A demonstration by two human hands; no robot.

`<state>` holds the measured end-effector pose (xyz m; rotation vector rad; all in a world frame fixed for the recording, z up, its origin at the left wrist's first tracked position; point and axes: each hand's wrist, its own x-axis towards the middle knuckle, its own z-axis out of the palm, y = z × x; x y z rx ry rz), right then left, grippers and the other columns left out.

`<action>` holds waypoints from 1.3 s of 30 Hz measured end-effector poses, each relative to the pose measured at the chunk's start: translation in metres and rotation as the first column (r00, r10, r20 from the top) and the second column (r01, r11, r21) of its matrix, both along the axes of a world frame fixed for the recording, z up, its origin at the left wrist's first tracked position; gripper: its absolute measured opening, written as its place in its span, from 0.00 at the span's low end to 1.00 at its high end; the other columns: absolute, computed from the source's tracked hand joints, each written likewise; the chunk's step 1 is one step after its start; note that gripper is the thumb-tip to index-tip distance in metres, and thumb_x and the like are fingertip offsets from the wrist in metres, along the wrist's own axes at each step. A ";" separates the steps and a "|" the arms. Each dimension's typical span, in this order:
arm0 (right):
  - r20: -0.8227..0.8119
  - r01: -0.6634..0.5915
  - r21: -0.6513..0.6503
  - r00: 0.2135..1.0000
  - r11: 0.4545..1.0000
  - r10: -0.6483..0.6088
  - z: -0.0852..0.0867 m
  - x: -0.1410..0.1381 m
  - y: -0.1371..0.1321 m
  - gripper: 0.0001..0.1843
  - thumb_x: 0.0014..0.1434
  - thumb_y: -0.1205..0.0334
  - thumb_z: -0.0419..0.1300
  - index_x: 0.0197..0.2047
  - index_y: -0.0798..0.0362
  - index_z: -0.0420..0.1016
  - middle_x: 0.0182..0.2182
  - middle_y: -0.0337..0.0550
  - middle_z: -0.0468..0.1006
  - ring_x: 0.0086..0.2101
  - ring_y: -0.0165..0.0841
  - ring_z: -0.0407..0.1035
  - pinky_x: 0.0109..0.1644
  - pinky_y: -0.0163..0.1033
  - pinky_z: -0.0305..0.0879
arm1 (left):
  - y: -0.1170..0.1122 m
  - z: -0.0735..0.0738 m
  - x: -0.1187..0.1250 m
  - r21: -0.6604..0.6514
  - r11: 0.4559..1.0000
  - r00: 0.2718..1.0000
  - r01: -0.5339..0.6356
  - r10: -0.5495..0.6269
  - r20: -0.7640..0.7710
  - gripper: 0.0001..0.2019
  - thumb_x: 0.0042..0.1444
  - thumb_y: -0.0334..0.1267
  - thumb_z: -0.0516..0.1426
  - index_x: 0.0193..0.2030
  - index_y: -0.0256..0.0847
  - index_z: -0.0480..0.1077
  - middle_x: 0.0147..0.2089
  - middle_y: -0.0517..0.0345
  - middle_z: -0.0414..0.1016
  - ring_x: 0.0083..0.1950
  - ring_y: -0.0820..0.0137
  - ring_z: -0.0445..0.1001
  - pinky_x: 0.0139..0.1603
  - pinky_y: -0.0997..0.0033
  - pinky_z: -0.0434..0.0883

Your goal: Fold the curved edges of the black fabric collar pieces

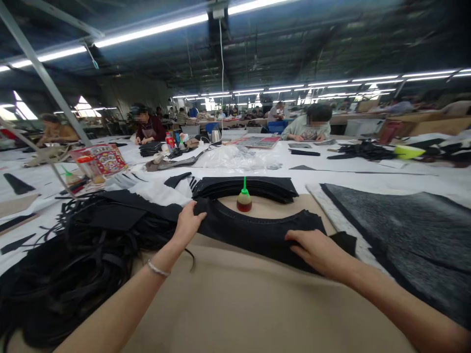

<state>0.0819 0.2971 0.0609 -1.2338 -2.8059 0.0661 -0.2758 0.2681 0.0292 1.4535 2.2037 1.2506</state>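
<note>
A curved black leather-like piece [253,228] lies across the tan board in front of me, with a line of small marks along its concave upper edge. At its left end, my left hand [189,223] is closed on the black material, thumb against the edge. Toward the right end, my right hand [316,249] pinches the lower part of the same piece, its fingertips bent over the surface. Just beyond the concave edge stands a small squeeze bottle [244,201] with a green nozzle and dark reddish liquid. Behind it rests a stack of similar curved black pieces [246,188].
Black strips and panels [99,245] are heaped on the left. A dark grey textured sheet [408,235] lies at the right. Clear plastic film [239,158] and a red patterned bag [108,158] sit farther back. Co-workers [311,122] work across the white table.
</note>
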 end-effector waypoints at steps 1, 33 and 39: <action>0.006 0.006 0.015 1.000 1.000 -0.006 0.001 -0.006 0.016 0.11 0.59 0.70 0.53 0.41 0.50 0.73 0.37 0.42 0.80 0.39 0.38 0.74 0.42 0.41 0.62 | 0.015 -0.002 0.000 -0.021 0.999 0.999 -0.026 0.025 -0.038 0.15 0.50 0.35 0.59 0.46 0.37 0.69 0.46 0.49 0.76 0.49 0.59 0.74 0.51 0.64 0.68; 0.019 0.598 0.204 0.789 0.775 -0.614 -0.037 0.237 -0.163 0.09 0.63 0.70 0.51 0.40 0.54 0.73 0.35 0.46 0.72 0.35 0.39 0.70 0.33 0.39 0.63 | -0.058 -0.016 0.355 -0.051 0.252 0.217 0.966 -0.906 -0.363 0.21 0.61 0.27 0.46 0.60 0.42 0.63 0.55 0.52 0.71 0.58 0.65 0.65 0.60 0.63 0.65; -0.158 0.585 0.123 0.809 0.801 -0.567 -0.037 0.251 -0.157 0.12 0.61 0.72 0.49 0.34 0.53 0.72 0.31 0.43 0.73 0.31 0.35 0.70 0.31 0.37 0.58 | -0.048 -0.018 0.421 -0.146 0.299 0.222 0.943 -0.892 -0.394 0.20 0.61 0.26 0.48 0.58 0.43 0.65 0.48 0.54 0.75 0.52 0.62 0.67 0.53 0.60 0.65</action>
